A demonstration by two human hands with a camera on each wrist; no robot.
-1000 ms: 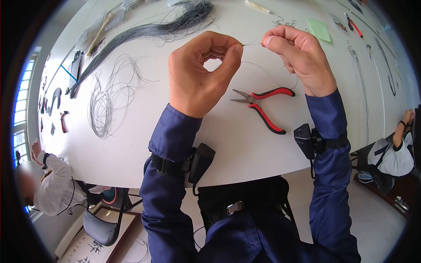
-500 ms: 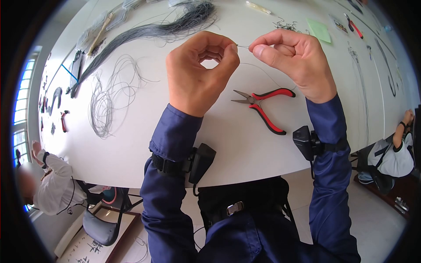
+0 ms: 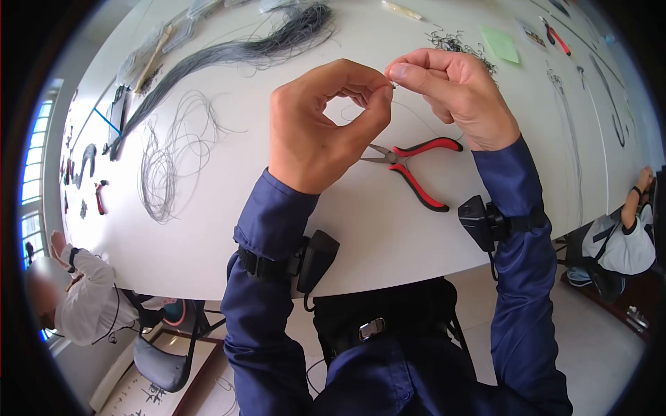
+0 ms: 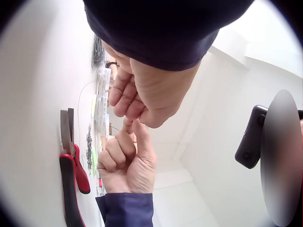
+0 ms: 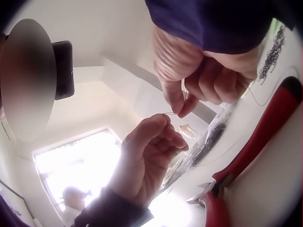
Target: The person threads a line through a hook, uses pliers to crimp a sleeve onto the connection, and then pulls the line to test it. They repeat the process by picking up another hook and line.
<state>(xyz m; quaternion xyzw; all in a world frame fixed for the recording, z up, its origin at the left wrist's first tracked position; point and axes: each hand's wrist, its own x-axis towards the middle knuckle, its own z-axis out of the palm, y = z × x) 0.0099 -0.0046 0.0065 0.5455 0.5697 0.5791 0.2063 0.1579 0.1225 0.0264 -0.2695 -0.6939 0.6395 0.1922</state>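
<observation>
Both hands meet above the white table (image 3: 361, 243) in the head view. My left hand (image 3: 322, 125) pinches a tiny dark piece of wire between thumb and index finger. The right hand (image 3: 461, 93) has thumb and forefinger pinched on the same thin wire (image 5: 170, 113), its tips almost against the left ones. A thin line curves from the hands down towards the table. Below them lie red-and-black pliers (image 3: 416, 170), jaws parted, touched by neither hand; their tips are partly behind the left hand.
A long bundle of grey wire (image 3: 229, 55) and a loose tangle (image 3: 163, 166) lie on the left. Small dark hooks (image 3: 461, 47), a green note (image 3: 500, 44) and other pliers (image 3: 557, 38) are at the back right. People sit at both sides.
The fingertips have come together, and the stretch of wire that showed between them is now mostly hidden. The left hand has shifted slightly right. The pliers lie where they were.
</observation>
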